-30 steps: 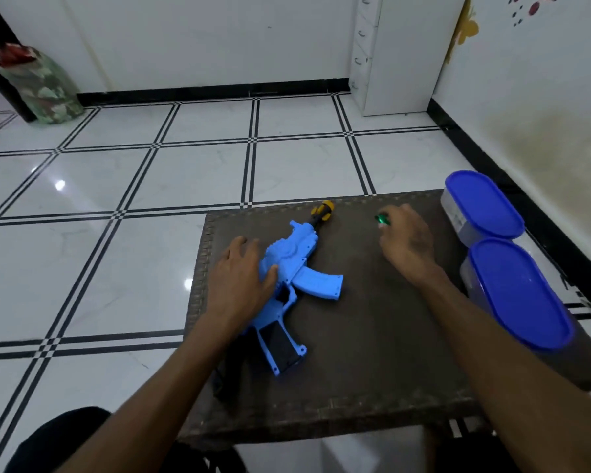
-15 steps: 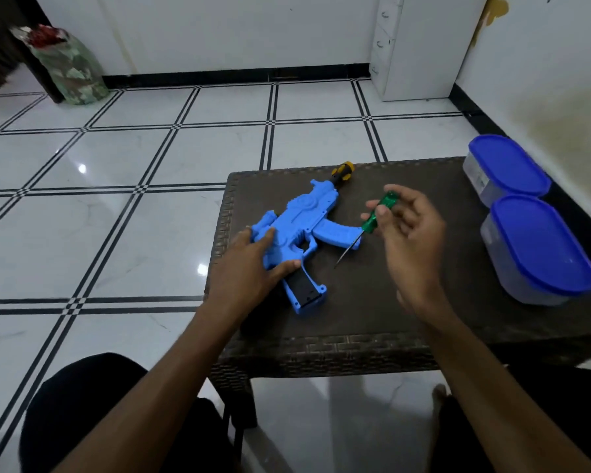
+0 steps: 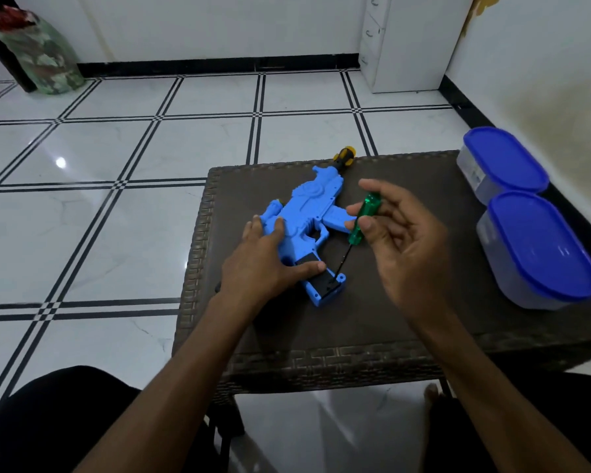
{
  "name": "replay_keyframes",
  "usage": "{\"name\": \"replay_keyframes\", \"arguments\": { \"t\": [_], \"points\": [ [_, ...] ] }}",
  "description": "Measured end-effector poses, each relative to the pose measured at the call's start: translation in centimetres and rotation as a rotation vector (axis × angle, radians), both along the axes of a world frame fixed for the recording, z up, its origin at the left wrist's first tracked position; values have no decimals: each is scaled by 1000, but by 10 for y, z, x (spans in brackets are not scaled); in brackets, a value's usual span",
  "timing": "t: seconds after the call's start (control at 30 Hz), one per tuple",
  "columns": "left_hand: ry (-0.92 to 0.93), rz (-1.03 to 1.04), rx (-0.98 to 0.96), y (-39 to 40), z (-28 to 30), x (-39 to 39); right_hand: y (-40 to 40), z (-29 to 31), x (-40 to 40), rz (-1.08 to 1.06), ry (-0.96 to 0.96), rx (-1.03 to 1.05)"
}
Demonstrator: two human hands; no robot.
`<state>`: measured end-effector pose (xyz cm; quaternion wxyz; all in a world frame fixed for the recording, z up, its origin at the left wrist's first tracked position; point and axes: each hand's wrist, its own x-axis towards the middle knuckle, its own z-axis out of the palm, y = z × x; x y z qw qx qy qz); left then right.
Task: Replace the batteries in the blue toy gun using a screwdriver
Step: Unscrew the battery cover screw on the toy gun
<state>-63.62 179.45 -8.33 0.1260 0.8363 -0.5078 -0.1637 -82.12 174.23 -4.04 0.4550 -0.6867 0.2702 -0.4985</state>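
Observation:
The blue toy gun (image 3: 304, 213) lies flat on the dark woven table (image 3: 372, 322), muzzle pointing away, with a black panel on its grip near me. My left hand (image 3: 263, 261) presses down on the gun's rear and grip, thumb across the black panel. My right hand (image 3: 400, 240) holds a green-handled screwdriver (image 3: 362, 220) between thumb and fingers. Its thin dark shaft slants down to the left, and the tip sits at the lower end of the grip.
A second screwdriver with a yellow and black handle (image 3: 343, 155) lies at the table's far edge past the muzzle. Two clear tubs with blue lids (image 3: 505, 162) (image 3: 543, 247) stand on the table's right side. White tiled floor lies to the left.
My right hand picked up the green screwdriver from the table's far side and brought its tip down to the gun's grip. My left hand stayed pressed on the gun.

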Motion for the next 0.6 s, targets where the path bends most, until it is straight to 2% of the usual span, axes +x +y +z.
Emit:
{"name": "replay_keyframes", "arguments": {
  "t": [0.23, 0.6],
  "points": [
    [55, -16, 40, -1, 2, 1, 0, -6, 1, 21, 46, -1],
    [79, 0, -14, 5, 2, -4, 5, -7, -2, 39, 68, -19]
  ]
}}
